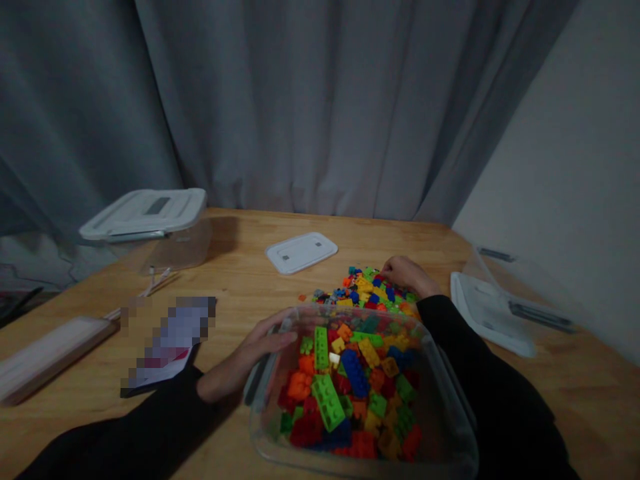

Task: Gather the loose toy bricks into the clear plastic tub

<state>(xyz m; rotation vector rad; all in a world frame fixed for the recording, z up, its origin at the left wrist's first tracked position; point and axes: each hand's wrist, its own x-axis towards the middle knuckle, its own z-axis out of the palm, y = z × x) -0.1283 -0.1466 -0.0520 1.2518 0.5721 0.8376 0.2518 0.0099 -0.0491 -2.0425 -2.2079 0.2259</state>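
Note:
A clear plastic storage box point(453, 417) stands close in front of me, partly filled with toy building bricks point(327, 400) in green, red, orange, blue and yellow. My left hand point(263, 347) grips the box's left rim near its far corner, thumb over the edge. Just beyond the box, smaller mixed bricks lie in a loose pile point(365, 288) on the table. At the pile's right side is my right hand point(407, 273), fingers bent down and closed among the bricks. Whatever is between those fingertips is hidden.
The wooden table point(240, 287) carries a flat white lid point(301, 252) behind the pile. A lidded clear box point(183, 243) stands at the back left. At left lie a phone point(175, 347) and a long white case point(55, 353). Another clear box point(505, 287) sits on a lid at right.

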